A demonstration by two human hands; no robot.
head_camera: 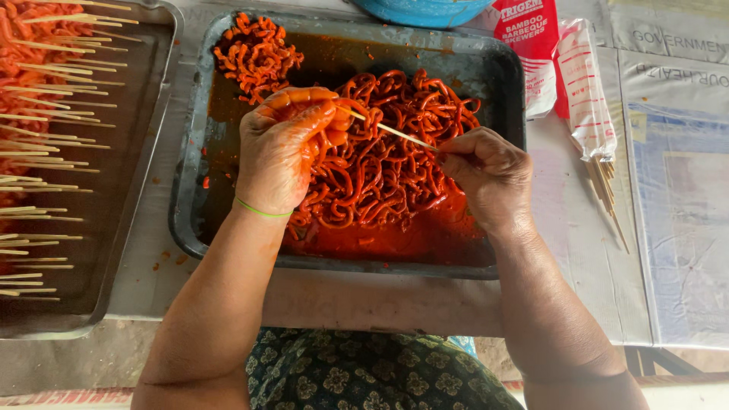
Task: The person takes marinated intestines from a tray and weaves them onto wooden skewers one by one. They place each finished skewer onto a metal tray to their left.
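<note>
Left hand (285, 148) at nine o'clock in dark tray (190, 190), fingers curled tight around orange strips (380, 167); right hand (486, 171) at three o'clock, fingers pinched on thin bamboo stick (391, 130); stick tip touching left hand; finished skewers (45, 114) on second tray (137, 190), far nine o'clock; packet of sticks (588, 99) at two o'clock.

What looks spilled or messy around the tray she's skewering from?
Orange-red sauce drops dot the table by the dark tray, near its lower left corner. The left hand is smeared with the same sauce; the right hand holding the skewer looks clean.
</note>
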